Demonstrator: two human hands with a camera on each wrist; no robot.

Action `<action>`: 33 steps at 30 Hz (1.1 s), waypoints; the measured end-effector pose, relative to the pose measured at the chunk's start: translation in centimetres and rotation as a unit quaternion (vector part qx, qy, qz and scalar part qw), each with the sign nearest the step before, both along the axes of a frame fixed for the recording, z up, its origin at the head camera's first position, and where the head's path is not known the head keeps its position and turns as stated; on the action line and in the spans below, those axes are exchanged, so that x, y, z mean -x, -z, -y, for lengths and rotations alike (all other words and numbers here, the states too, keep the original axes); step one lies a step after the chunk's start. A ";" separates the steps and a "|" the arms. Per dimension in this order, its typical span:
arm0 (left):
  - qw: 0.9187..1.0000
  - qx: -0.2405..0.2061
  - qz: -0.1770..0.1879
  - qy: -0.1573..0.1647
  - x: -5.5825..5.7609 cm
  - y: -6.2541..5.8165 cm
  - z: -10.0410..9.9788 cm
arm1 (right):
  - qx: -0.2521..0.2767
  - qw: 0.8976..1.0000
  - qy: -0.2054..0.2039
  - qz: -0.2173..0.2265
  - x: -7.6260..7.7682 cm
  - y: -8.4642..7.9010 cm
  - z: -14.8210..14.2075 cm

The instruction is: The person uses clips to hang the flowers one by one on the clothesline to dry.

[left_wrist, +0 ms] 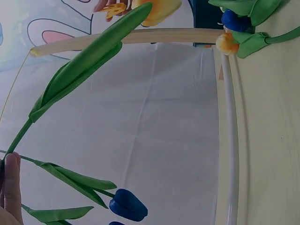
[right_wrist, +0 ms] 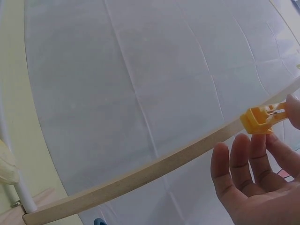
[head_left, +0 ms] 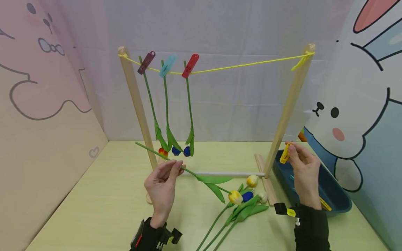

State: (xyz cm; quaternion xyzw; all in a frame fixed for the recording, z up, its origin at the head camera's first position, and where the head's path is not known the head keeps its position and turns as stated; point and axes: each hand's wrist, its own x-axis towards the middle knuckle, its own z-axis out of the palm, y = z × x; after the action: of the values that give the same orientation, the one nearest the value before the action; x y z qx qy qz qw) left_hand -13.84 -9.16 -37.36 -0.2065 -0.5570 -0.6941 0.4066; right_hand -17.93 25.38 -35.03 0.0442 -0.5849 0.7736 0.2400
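My left hand [head_left: 162, 186] pinches the green stem of a yellow tulip [head_left: 235, 197] between thumb and fingers; the flower points down to the right. In my right hand [head_left: 304, 170] a yellow clothespin [head_left: 284, 153] is pinched by thumb and fingertips, and the right wrist view shows the clothespin [right_wrist: 258, 119] up close. Three tulips hang heads down from the yellow string [head_left: 242, 65]. A dark purple clothespin [head_left: 146, 62] holds an orange-red one [head_left: 163, 152], a light blue clothespin [head_left: 168, 65] and a red clothespin [head_left: 190, 66] hold blue ones [head_left: 186, 151].
Wooden posts [head_left: 289, 111] joined by a white bar [head_left: 226, 174] carry the string. Several tulips [head_left: 242, 211] lie on the table at front centre. A dark blue basket [head_left: 342, 202] with clothespins stands at the right, partly behind my right hand.
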 end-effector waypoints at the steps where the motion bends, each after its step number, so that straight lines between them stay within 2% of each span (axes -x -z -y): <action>1: 1.000 -0.003 -0.003 0.000 0.0 0.0 0.0 | -0.002 1.000 0.002 0.001 0.0 0.0 0.0; 4: 1.000 -0.005 0.000 -0.005 0.1 0.0 0.1 | -0.010 1.000 0.014 0.010 0.0 0.0 0.1; 10: 0.999 0.006 0.045 -0.029 -0.2 0.0 0.3 | -0.020 0.999 0.019 0.018 0.0 0.1 0.1; 12: 0.998 0.009 0.050 -0.032 -0.2 0.0 0.3 | -0.024 0.999 0.021 0.019 0.0 0.1 0.2; 20: 0.998 0.006 0.055 -0.028 -0.1 0.1 0.3 | -0.036 0.999 0.027 0.020 0.0 0.1 0.5; 27: 0.997 0.010 0.069 -0.036 -0.2 -0.1 0.1 | -0.027 0.999 0.023 -0.002 0.1 0.3 1.0; 33: 0.998 0.019 0.052 -0.022 0.2 0.0 -0.2 | -0.035 0.999 0.025 -0.021 0.0 0.2 1.8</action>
State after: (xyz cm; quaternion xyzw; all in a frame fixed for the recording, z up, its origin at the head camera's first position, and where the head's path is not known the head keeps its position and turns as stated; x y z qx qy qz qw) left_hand -14.08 -8.94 -37.37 -0.1651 -0.5951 -0.6840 0.3882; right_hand -17.92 23.63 -35.22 0.0537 -0.6071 0.7456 0.2695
